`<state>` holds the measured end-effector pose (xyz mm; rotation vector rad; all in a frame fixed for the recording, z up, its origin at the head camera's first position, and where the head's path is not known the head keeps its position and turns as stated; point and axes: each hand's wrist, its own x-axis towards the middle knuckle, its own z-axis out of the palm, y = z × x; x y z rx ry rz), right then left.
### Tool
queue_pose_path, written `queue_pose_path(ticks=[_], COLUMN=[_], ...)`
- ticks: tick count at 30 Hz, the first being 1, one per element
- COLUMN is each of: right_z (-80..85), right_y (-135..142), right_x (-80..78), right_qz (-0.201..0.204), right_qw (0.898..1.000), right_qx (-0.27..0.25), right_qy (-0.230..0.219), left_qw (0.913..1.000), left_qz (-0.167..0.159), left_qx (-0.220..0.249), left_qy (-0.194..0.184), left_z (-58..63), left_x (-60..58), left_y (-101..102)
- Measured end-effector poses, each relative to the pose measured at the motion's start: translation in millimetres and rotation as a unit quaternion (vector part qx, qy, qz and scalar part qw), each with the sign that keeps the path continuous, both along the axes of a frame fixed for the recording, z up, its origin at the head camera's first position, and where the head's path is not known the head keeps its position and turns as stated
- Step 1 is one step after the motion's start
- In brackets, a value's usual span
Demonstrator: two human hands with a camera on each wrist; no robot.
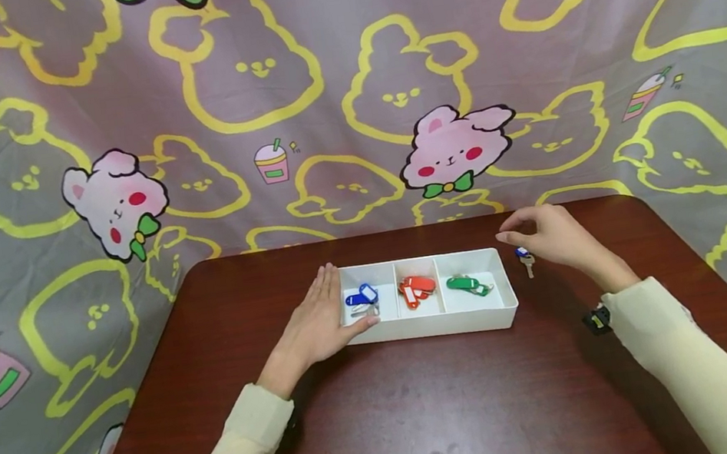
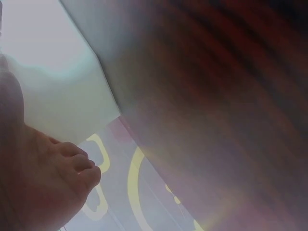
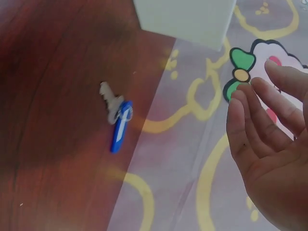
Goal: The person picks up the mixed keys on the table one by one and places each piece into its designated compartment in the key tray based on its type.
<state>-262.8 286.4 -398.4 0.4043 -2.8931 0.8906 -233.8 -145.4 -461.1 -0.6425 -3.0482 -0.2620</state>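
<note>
A white three-compartment tray (image 1: 433, 326) sits on the table. Blue-tagged keys (image 1: 362, 295) lie in its left compartment, red tags (image 1: 417, 286) in the middle one, green tags (image 1: 468, 284) in the right one. My left hand (image 1: 316, 319) rests against the tray's left end, fingers straight along the side and thumb over the front wall. In the left wrist view its fingers lie by the pale tray wall (image 2: 62, 101). My right hand (image 1: 556, 235) hovers just right of the tray, fingers loosely bent and holding nothing. Below it on the table lies a key (image 3: 109, 100) with a blue tag (image 3: 120, 130).
The dark brown table (image 1: 431, 411) has rounded back corners. A patterned cloth (image 1: 341, 67) with cartoon rabbits hangs close behind the table and along both sides. A black strap device (image 1: 597, 320) is on the right wrist.
</note>
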Motion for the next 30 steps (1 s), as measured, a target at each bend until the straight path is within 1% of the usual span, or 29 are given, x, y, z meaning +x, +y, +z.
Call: queue_pose_path(ticks=[7,14,22,30], right_z=[-10.2,-21.1,-35.8,-49.8], right_y=[13,22,34,40], right_x=[-1.4,-4.1,-10.8,-14.2], right_qz=[-0.020,-0.025,-0.024,-0.007], right_qw=[1.000,1.000,0.998,0.997], right_qx=[0.006,0.017,0.050,0.044], right_qy=[0.000,-0.001,-0.033,-0.064], left_qw=[1.0000,1.0000,1.0000,0.9999], left_qz=[0.003,0.003,-0.001,0.002], left_qx=[0.002,-0.001,0.004,0.002], left_qy=[-0.008,-0.008,-0.005,-0.012], left_z=[1.1,1.4,1.4,1.8], left_x=[1.3,0.7,-0.1,0.8], left_y=[0,1,1,0])
